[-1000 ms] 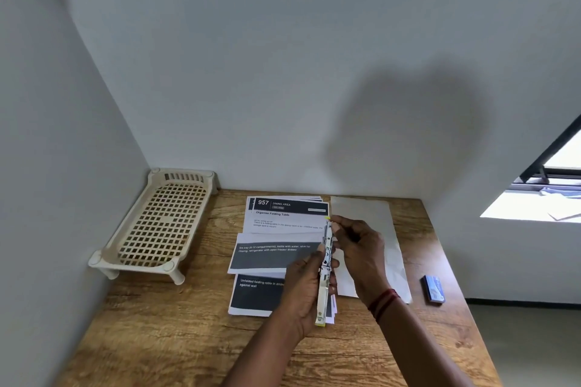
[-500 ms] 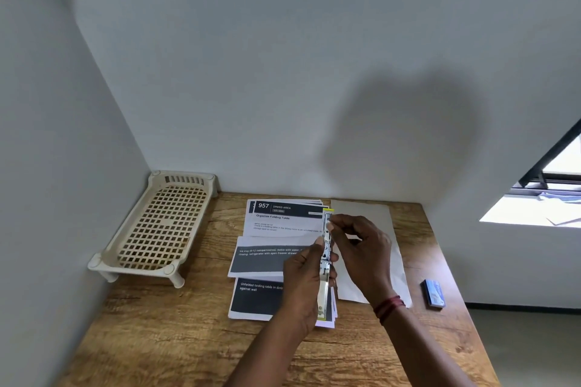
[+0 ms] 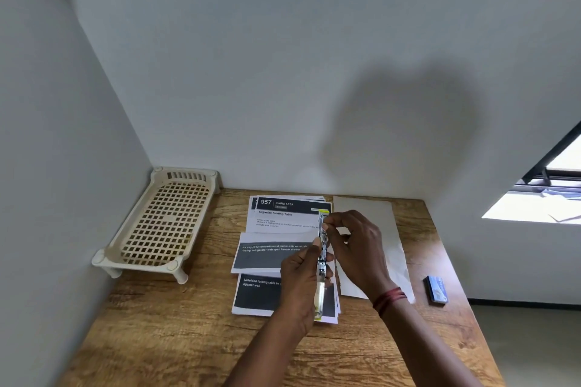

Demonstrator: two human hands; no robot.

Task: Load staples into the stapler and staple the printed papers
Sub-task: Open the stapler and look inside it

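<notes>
The stapler is gripped in the left hand, lifted above the papers, its long axis running away from the body. The right hand is pinched at its far end, apparently feeding staples. A small blue box lies rightward on the surface.

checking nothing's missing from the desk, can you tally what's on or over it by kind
stapler, held over the desk in both hands: 1
cream plastic tray: 1
small blue box: 1
printed paper piles, fanned, sheets too overlapped to count: 3 showing
blank white sheet: 1
total: 7
</notes>
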